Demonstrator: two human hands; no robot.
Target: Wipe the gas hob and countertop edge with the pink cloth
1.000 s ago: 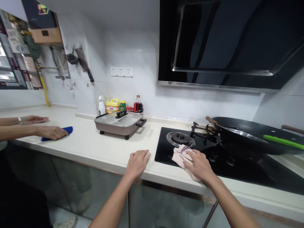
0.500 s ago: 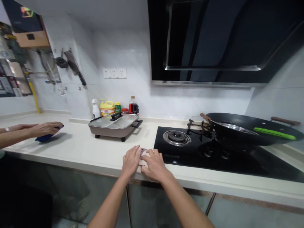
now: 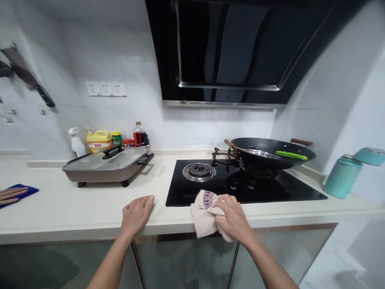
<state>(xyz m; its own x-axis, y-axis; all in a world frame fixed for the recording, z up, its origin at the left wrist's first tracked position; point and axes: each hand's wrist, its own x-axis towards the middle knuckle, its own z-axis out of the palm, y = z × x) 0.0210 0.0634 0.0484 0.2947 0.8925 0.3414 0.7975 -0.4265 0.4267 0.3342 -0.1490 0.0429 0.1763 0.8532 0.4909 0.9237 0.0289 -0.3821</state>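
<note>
A pale pink cloth point(image 3: 203, 218) with a purple patch hangs over the counter's front edge, by the near side of the stove. My right hand point(image 3: 233, 216) has its fingers closed on the cloth's right part. To the left, my left hand point(image 3: 136, 214) rests on the white counter point(image 3: 159, 188) near the front edge. Its fingers look curled under, the thumb lies toward the stove, and nothing shows in it. The black glass gas stove point(image 3: 192, 192) lies just beyond the cloth, its left burner point(image 3: 199, 171) uncovered.
A black wok point(image 3: 240, 144) with a green-handled utensil point(image 3: 291, 155) sits on the right burner. An electric pan point(image 3: 99, 175) with a glass lid stands left, bottles behind it. Another person's hand point(image 3: 10, 194) presses a blue cloth point(image 3: 28, 192). A teal canister point(image 3: 343, 176) stands right.
My hands, together on the bundled cloth before, are now apart. The left has let go and moved left; the right keeps the cloth, now spread out. The view has turned right.
</note>
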